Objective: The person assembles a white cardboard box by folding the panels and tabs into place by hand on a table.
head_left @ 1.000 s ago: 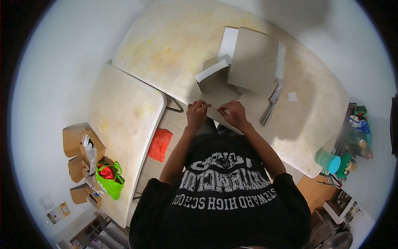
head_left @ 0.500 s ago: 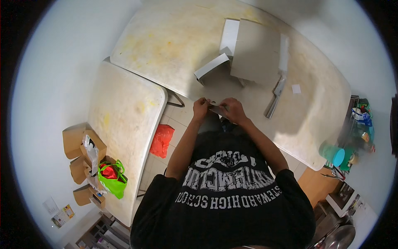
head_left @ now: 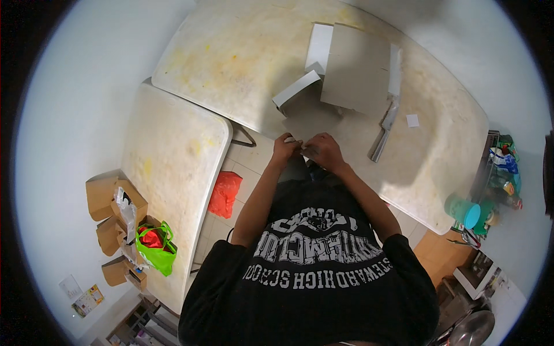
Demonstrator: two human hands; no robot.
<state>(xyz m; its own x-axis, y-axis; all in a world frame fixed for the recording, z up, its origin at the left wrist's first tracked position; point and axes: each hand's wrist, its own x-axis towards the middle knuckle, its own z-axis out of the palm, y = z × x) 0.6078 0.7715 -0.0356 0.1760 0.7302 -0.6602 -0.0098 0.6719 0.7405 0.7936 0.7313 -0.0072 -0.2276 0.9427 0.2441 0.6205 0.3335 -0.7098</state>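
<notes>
Close together at the near edge of the table, my left hand [head_left: 285, 148] and my right hand [head_left: 324, 151] pinch a small greyish piece of card [head_left: 304, 147] between them. Its exact shape is mostly covered by my fingers. Just beyond them lies an opened-out cardboard box [head_left: 356, 69], grey inside, with white flaps, one standing up at its left [head_left: 297, 91]. A knife [head_left: 379, 144] with a metal handle rests to the right of the box, its blade against the box's near right corner. A small white paper square [head_left: 412, 120] is right of the knife.
A second table [head_left: 173, 135] adjoins at left, bearing open brown cartons [head_left: 118, 199] and a green bag [head_left: 157, 248]. A red plastic bag [head_left: 225, 194] lies on the floor between. At the right table end are a turquoise container [head_left: 463, 212] and a rack of packets [head_left: 503, 164].
My hands have drawn slightly closer together and turned around the small piece, so less of it shows. The box and knife stay in place, apart from a slight shift of the view.
</notes>
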